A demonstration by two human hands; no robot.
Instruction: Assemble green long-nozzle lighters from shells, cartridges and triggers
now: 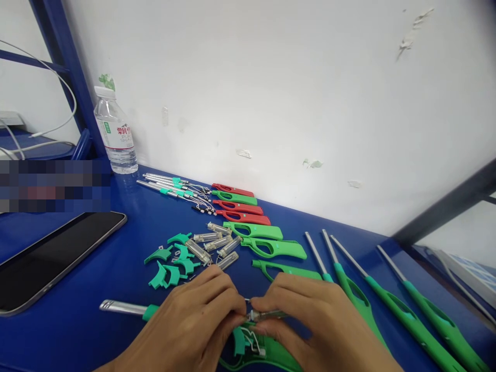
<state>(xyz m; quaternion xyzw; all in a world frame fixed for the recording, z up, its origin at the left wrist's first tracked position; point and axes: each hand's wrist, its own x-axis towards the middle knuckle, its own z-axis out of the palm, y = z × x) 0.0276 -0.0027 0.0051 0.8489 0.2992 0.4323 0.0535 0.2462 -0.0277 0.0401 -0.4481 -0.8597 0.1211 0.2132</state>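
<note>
My right hand pinches a clear lighter fuel tank between thumb and fingers, its valve end pointing left. My left hand is closed at that end, fingertips pressed together; whatever they grip is tiny or hidden. Under both hands lies an open green lighter shell, with a teal trigger and white wire in it. A silver lighter tube with a teal collar sticks out left of my left hand.
Loose teal triggers and clear fuel tanks lie beyond my hands. Red and green shells line the wall side, beside wired metal tubes. Several whole lighters lie right. A phone and water bottle are left.
</note>
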